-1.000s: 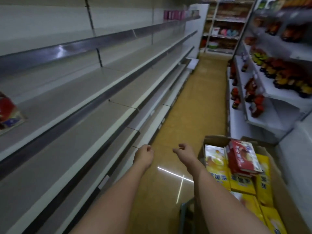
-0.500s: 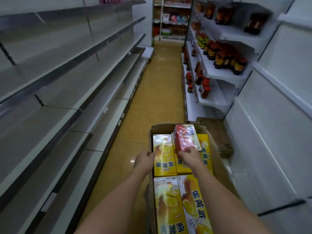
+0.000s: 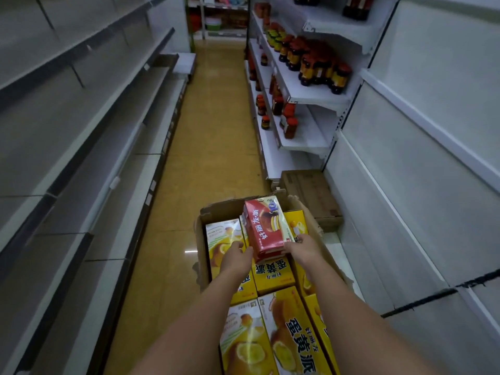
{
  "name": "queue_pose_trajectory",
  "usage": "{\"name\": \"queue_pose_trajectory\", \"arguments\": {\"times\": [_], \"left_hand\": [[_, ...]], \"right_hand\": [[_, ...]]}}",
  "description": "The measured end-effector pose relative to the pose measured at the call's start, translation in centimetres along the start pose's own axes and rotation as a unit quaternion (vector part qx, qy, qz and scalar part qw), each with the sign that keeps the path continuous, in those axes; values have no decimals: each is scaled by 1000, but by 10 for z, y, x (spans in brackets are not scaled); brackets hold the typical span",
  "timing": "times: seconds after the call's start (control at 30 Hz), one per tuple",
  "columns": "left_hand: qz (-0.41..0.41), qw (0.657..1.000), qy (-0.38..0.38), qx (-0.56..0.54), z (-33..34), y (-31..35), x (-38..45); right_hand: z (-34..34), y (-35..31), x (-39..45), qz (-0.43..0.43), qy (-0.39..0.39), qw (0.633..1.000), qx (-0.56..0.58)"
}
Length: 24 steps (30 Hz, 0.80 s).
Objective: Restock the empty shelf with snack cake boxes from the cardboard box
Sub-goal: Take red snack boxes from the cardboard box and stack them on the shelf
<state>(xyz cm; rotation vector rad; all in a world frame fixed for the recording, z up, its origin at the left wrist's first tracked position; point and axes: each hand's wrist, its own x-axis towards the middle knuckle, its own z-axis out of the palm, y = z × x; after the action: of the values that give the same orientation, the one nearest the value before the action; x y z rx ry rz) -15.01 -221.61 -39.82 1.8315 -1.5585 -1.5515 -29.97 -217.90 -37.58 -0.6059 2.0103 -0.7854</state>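
Red card is what both hands are set against: a red snack cake box (image 3: pixel 263 228) is held between them, tilted with its far end raised, above the yellow boxes in the cardboard box (image 3: pixel 216 209). The left hand (image 3: pixel 236 259) is pressed to the near left corner of the red snack cake box, its fingers curled along that edge. The right hand (image 3: pixel 304 249) is closed on the near right corner, with the thumb laid over the near end. Both bare forearms are stretched in from the bottom of the view.

Beneath the red snack cake box, yellow snack cake boxes (image 3: pixel 273 276) are packed flat, side by side in rows that fill the cardboard box right up to the bottom edge of the view. The flaps of the cardboard box are folded open, and it is seen standing on the yellow floor (image 3: pixel 211 147) of the aisle.

Left of the cardboard box, long grey shelves (image 3: pixel 89 136) are run along the aisle in several tiers. Right of the cardboard box, white panelled shelving (image 3: pixel 422 163) is seen close by. Beyond the cardboard box on its right, a closed brown carton (image 3: pixel 311 193) is set on the floor against the shelving, and above that carton, white shelves are stocked with dark bottles with red caps (image 3: pixel 316 63).
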Motion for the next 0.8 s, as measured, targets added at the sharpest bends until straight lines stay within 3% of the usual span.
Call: {"name": "queue_pose_trajectory", "arguments": {"times": [0.27, 0.6, 0.8], "left_hand": [[-11, 998, -36, -47, 20, 7, 52], [-58, 986, -28, -151, 44, 4, 87], [-56, 988, -11, -146, 53, -3, 93]], "right_hand": [[18, -2, 51, 35, 18, 999, 2], [24, 5, 89, 44, 16, 999, -6], [33, 9, 94, 34, 23, 998, -57]]}}
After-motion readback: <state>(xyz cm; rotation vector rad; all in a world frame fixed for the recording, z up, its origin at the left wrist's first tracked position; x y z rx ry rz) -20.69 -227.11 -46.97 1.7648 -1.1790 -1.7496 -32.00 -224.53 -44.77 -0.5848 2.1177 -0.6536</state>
